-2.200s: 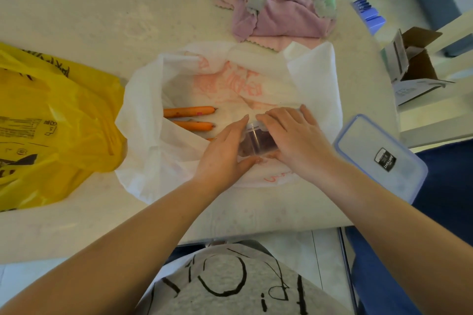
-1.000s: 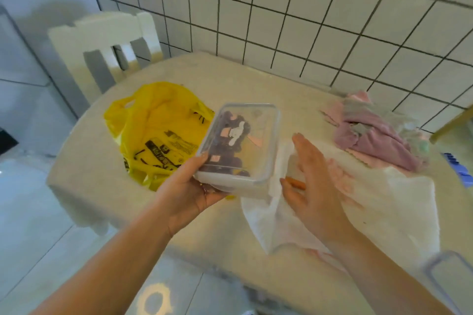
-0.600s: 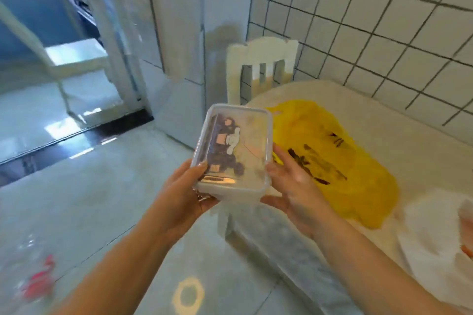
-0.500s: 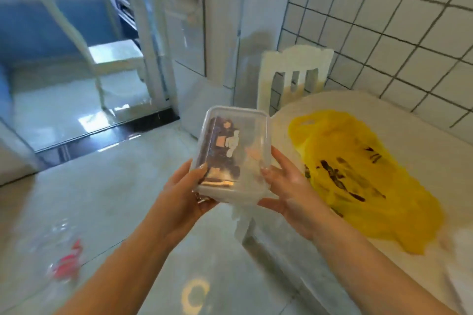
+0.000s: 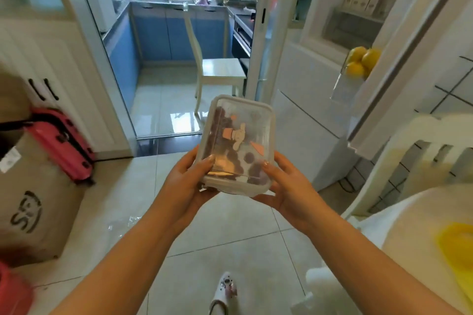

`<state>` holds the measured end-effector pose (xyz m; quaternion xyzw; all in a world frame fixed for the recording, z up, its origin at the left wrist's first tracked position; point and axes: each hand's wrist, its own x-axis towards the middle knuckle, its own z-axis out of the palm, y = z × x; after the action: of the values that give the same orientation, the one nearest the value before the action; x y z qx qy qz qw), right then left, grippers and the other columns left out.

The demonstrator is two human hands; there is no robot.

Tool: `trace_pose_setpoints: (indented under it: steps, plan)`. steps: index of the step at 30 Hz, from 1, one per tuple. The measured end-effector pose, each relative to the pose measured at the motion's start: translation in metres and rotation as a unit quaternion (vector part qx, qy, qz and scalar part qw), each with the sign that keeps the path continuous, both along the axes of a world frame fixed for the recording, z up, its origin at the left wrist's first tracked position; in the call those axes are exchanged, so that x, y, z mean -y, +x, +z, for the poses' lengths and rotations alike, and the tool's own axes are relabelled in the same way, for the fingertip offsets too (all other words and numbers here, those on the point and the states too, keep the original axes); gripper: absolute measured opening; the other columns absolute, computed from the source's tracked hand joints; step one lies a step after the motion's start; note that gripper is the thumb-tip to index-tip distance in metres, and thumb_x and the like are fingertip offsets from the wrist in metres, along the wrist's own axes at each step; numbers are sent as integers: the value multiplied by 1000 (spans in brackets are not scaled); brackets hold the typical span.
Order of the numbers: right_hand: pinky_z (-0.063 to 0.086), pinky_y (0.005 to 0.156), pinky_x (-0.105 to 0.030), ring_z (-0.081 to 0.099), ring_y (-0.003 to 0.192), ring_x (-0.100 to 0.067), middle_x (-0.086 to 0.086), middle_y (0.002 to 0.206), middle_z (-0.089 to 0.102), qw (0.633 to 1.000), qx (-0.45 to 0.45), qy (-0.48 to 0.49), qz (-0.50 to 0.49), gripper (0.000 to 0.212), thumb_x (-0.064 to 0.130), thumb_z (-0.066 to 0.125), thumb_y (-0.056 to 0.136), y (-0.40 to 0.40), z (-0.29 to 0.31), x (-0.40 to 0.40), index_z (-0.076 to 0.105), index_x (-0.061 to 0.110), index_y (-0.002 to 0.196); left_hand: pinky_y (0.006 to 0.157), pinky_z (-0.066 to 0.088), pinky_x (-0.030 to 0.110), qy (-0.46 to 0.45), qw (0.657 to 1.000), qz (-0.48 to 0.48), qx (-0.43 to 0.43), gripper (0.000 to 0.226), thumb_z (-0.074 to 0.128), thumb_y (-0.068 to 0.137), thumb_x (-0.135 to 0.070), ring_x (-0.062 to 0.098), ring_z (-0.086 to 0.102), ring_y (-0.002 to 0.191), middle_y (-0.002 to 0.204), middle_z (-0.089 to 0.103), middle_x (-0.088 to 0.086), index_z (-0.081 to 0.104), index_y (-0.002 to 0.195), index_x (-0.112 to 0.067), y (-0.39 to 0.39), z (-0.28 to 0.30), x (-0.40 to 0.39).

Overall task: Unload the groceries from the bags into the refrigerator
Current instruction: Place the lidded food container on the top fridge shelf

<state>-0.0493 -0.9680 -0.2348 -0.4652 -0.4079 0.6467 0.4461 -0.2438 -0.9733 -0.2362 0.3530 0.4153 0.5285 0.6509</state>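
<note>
yellow bag [image 5: 458,250] cut off at right, container's dark contents [image 5: 225,135] unidentifiable

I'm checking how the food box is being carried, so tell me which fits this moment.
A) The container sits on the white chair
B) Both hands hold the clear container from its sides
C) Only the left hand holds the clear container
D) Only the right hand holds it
B: the left hand and the right hand each have a grip on one side of the clear container, which is held up above the floor.

Both hands [image 5: 189,181] [image 5: 286,186] forward, fingers curled, arms outstretched
</note>
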Motion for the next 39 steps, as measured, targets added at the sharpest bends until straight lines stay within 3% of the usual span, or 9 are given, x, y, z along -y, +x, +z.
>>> trace_pose_setpoints:
  steps: [4, 7, 11, 15, 19, 24, 29, 34, 39]
  plan:
    - [51, 88, -53, 64, 106, -25, -2, 116, 66, 1000, -11, 16, 9, 53, 33, 62, 81, -19, 14, -101, 49, 29, 132, 78, 54, 41, 6, 1000, 18, 10, 44, 62, 77, -24, 20, 66, 89, 101, 66, 9, 60, 120, -18, -16, 15, -98]
    - [53, 87, -49, 66, 102, -22, 0, 111, 69, 999, -24, 37, 7, 54, 36, 65, 74, -25, 32, -166, 54, 29, 126, 80, 55, 42, 12, 1000, 15, 0, 47, 62, 78, -24, 23, 66, 94, 107, 66, 11, 58, 124, -18, -21, 35, -168]
    - [54, 85, -46, 66, 102, -23, -2, 114, 67, 997, -29, 69, -17, 40, 28, 58, 87, -23, 58, -244, 53, 26, 127, 72, 56, 36, 48, 999, 2, -11, 41, 59, 83, -25, 23, 66, 94, 109, 66, 11, 57, 123, -18, -17, 62, -250]
    - [55, 82, -42, 67, 100, -20, -1, 112, 69, 993, -20, 104, -53, 39, 24, 55, 91, -16, 78, -308, 51, 27, 130, 68, 56, 35, 61, 998, -15, 8, 33, 58, 87, -23, 22, 67, 92, 104, 68, 9, 59, 119, -19, -7, 81, -328]
    - [51, 91, -48, 66, 102, -20, 0, 108, 70, 985, 5, 137, -105, 43, 23, 57, 90, -5, 94, -371, 49, 29, 132, 75, 56, 43, 78, 994, -63, 47, 26, 56, 89, -19, 21, 67, 89, 97, 69, 8, 62, 115, -19, 6, 97, -410]
    - [52, 89, -50, 65, 103, -20, -1, 109, 69, 964, 24, 194, -180, 44, 21, 60, 88, 8, 122, -447, 51, 28, 130, 74, 56, 43, 124, 978, -155, 72, 22, 57, 88, -18, 20, 68, 85, 91, 70, 7, 65, 109, -19, 28, 125, -518]
    - [51, 90, -50, 62, 108, -19, 1, 114, 67, 936, 46, 242, -252, 46, 26, 61, 86, 25, 160, -513, 51, 32, 130, 84, 54, 47, 176, 952, -239, 74, 18, 58, 86, -21, 21, 67, 91, 93, 71, 6, 72, 96, -27, 59, 168, -611]
    - [54, 86, -41, 65, 102, -13, 6, 112, 68, 900, 65, 268, -338, 45, 25, 61, 86, 48, 193, -564, 50, 35, 129, 83, 54, 45, 252, 927, -260, 95, 29, 53, 92, -18, 19, 67, 92, 101, 70, 4, 60, 119, -27, 110, 200, -676]
    - [55, 83, -42, 68, 95, -21, -3, 114, 66, 872, 49, 262, -411, 63, 18, 63, 86, 89, 224, -599, 36, 33, 141, 82, 55, 39, 259, 922, -258, 130, 37, 53, 93, -24, 16, 66, 99, 114, 66, 1, 51, 129, -30, 167, 218, -720]
